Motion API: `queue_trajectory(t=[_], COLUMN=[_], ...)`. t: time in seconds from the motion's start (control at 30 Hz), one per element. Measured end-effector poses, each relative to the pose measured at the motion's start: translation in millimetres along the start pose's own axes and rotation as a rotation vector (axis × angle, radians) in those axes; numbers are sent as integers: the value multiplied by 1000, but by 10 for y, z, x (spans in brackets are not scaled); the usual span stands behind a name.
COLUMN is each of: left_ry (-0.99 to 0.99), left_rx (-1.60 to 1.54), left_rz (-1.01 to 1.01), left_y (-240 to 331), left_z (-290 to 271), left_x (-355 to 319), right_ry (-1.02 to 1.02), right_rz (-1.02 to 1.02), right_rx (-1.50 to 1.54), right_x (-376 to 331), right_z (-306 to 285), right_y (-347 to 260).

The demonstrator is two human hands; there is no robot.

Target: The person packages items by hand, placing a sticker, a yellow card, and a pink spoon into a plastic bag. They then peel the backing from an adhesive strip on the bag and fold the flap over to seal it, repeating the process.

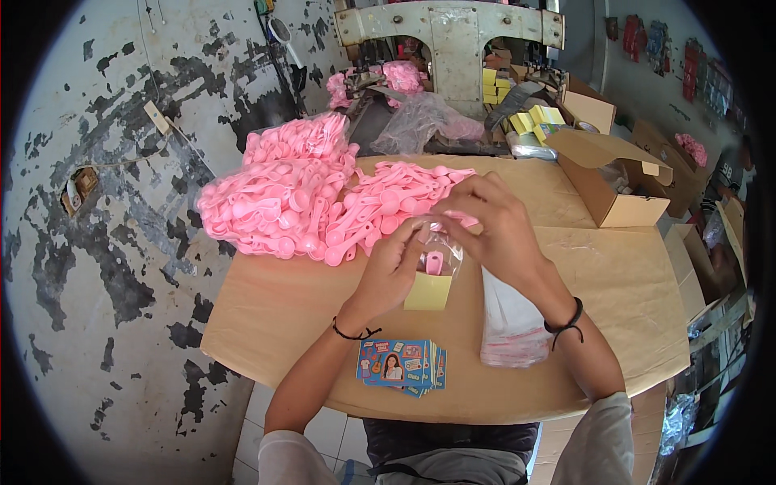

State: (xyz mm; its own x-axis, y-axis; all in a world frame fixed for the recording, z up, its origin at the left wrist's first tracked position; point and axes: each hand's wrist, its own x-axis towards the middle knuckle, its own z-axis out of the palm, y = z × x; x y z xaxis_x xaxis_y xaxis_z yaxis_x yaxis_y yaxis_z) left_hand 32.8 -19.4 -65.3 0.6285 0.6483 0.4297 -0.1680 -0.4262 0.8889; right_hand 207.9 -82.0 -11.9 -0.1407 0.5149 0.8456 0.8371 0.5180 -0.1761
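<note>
Clear plastic makes up the small bag [450,250] we see between and just below the hands, its long axis running toward the body. The left hand [398,257] pinches its upper left edge, nearer the pink piece [434,263] inside; the right hand [491,218] pinches its rim. Pink spoons [271,198] heap the brown surface [279,307]; a peeling wall [121,242] stands left.
</note>
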Motion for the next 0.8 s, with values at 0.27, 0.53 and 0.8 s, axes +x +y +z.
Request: queue_trajectory(t=[0.27, 0.53, 0.8], left_ry=[-12, -72, 44], left_rx=[412, 531, 427], left_rz=[22, 101, 35], left_y=[188, 123, 70], left_z=[26, 46, 75], left_x=[-62, -80, -66], right_ry=[-194, -284, -155], right_rz=[-88, -28, 271], right_rx=[-26, -32, 312], right_x=[-30, -93, 27], right_z=[2, 42, -52], right_y=[-46, 27, 16])
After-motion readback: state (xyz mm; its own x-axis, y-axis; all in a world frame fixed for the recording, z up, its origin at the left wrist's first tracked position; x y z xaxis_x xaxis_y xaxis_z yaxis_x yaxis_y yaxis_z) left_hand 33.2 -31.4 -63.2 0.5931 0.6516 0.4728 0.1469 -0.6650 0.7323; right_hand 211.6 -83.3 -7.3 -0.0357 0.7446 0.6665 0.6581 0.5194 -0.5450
